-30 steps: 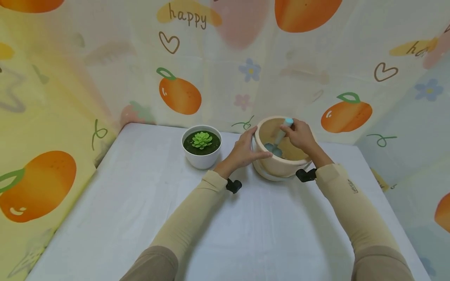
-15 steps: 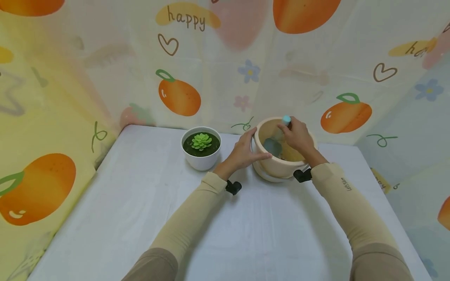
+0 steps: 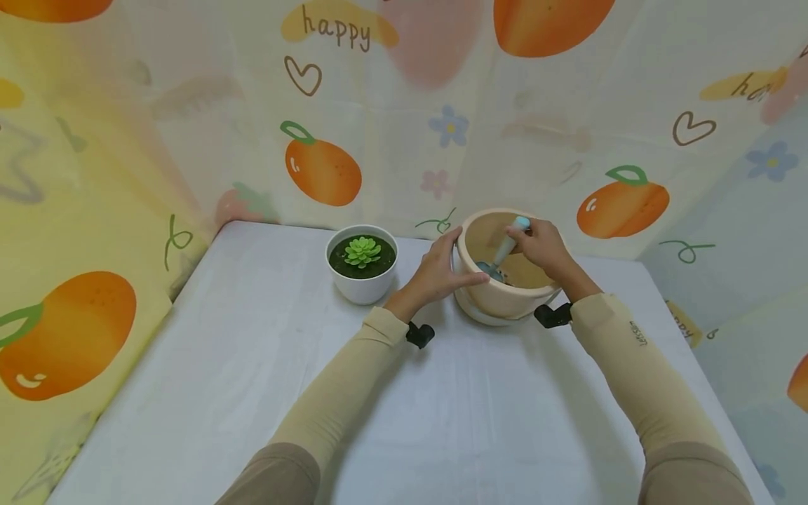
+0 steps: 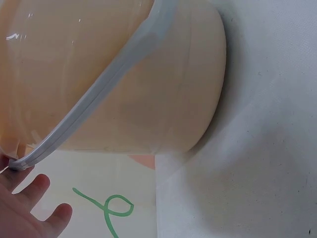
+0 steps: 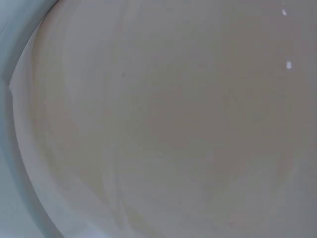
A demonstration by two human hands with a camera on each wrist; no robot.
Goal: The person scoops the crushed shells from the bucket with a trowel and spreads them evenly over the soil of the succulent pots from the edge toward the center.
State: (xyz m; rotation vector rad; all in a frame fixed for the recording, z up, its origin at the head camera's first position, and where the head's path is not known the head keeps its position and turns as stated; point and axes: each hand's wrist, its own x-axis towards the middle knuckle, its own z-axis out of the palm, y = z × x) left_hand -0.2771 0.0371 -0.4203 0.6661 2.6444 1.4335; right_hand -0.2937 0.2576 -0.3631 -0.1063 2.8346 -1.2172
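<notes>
In the head view my right hand (image 3: 544,247) grips the pale handle of a small trowel (image 3: 507,245), which has a light-blue end. The trowel leans inside a peach-coloured bucket (image 3: 505,303), its blue-grey blade low against the near left inner wall. My left hand (image 3: 435,272) rests spread against the bucket's left side, thumb along the near rim and fingers toward the back. Its fingertips (image 4: 37,188) show beside the bucket's grey carrying handle (image 4: 94,99) in the left wrist view. The right wrist view is filled by the bucket's wall (image 5: 173,124); the right hand is hidden there.
Left of the bucket stands a white pot (image 3: 361,287) with dark soil and a green succulent (image 3: 362,252). A white cloth (image 3: 480,407) covers the table. Behind it hangs a fruit-printed curtain (image 3: 391,105), close to the bucket.
My right hand dipped left into the bucket, turning the trowel blade, then came back right and leaned the handle outward. The left hand and the potted succulent have stayed put.
</notes>
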